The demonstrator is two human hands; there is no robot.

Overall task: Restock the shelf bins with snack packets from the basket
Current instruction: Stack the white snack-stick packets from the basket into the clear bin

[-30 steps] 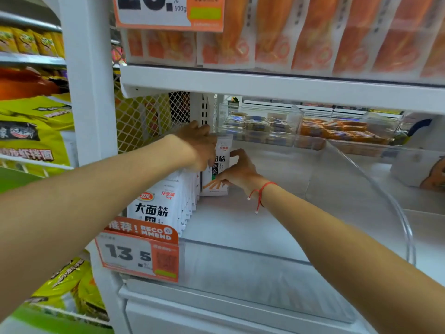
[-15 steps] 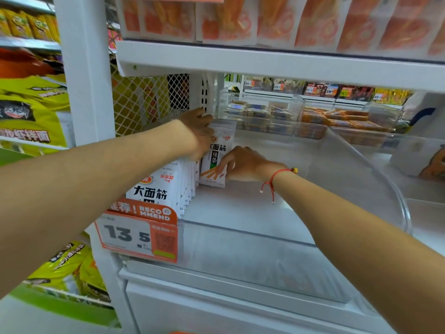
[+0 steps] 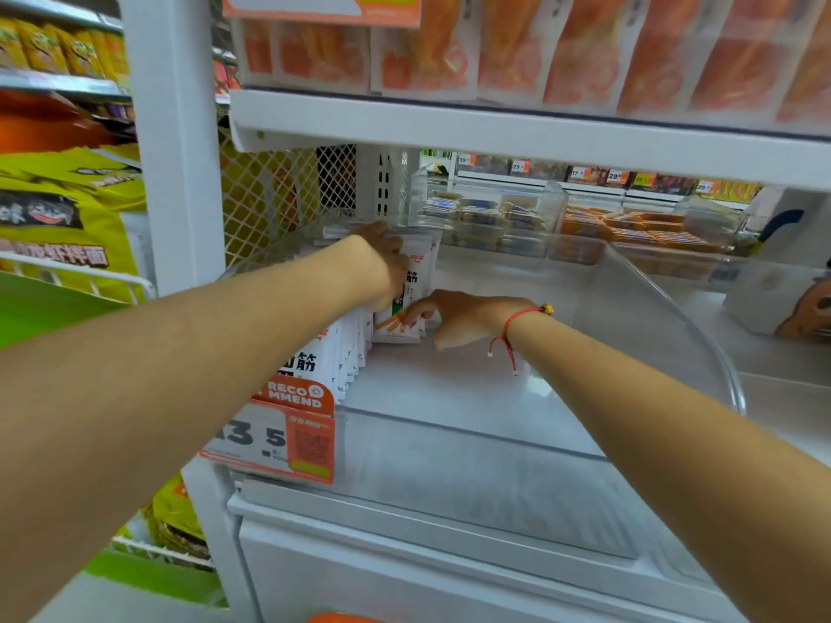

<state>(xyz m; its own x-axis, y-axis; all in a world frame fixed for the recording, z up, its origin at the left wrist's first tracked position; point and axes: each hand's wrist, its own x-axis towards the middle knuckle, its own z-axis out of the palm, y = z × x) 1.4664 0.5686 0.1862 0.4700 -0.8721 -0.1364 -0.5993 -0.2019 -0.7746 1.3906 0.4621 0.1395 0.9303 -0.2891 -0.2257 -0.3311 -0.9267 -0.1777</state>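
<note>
Left hand (image 3: 386, 258) grips white packet (image 3: 416, 281) top; right hand (image 3: 454, 317) holds its base, clear bin (image 3: 652, 317).

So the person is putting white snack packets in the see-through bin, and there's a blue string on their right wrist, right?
Nearly. The string on the right wrist is red, not blue, as the head view shows. The white snack packets do go in the see-through bin.

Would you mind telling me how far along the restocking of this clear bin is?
Done: a row of white packets stands along the left side of the clear bin. In hand: the left hand and right hand are setting more white packets upright behind that row. Left: most of the bin floor is bare; the basket is out of view.
</note>
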